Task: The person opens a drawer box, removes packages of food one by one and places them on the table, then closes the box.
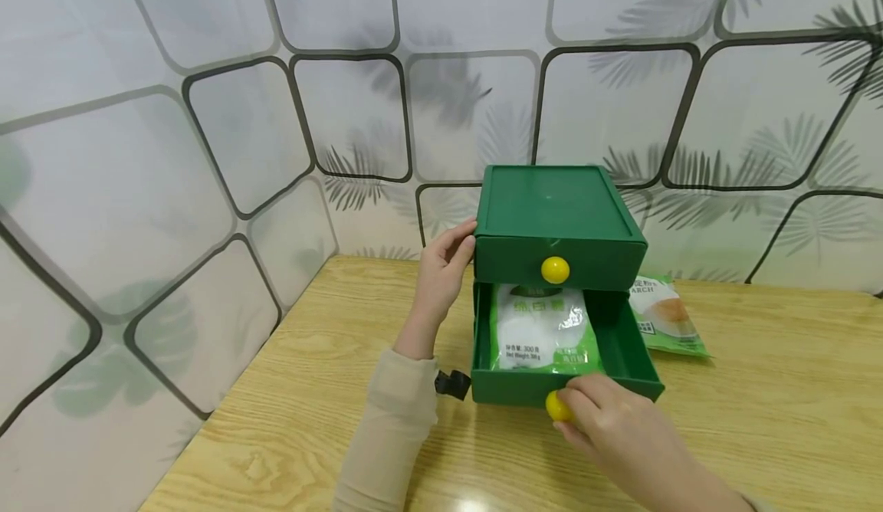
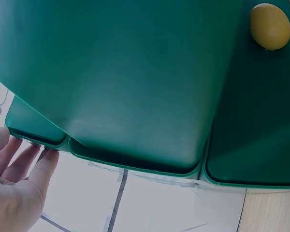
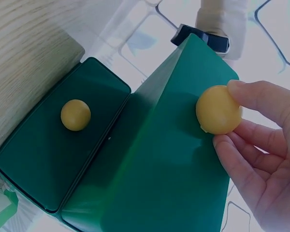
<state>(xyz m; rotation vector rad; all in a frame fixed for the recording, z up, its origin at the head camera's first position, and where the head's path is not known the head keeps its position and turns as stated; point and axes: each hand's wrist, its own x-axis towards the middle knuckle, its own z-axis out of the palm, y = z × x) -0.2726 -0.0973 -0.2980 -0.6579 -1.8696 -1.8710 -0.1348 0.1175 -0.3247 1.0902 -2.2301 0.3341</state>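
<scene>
A green drawer cabinet [image 1: 559,201] with yellow knobs stands on the table. Its middle drawer [image 1: 631,343] is pulled out, and a white-and-green bag [image 1: 545,328] marked 300 g lies flat inside. My right hand [image 1: 621,428] pinches that drawer's yellow knob [image 3: 218,110] between thumb and fingers. My left hand [image 1: 444,270] rests its fingertips against the cabinet's left side, beside the top drawer; in the left wrist view its fingers [image 2: 43,169] reach along the edge. The top drawer's front [image 1: 510,259] is closed, as is the bottom drawer [image 3: 53,145].
Another green-and-white packet [image 1: 669,316], with STARCH printed on it, lies right of the cabinet. A black strapped device [image 1: 453,384] sits by the left sleeve. The wooden table [image 1: 276,435] meets a patterned wall covering [image 1: 345,113] behind and at left.
</scene>
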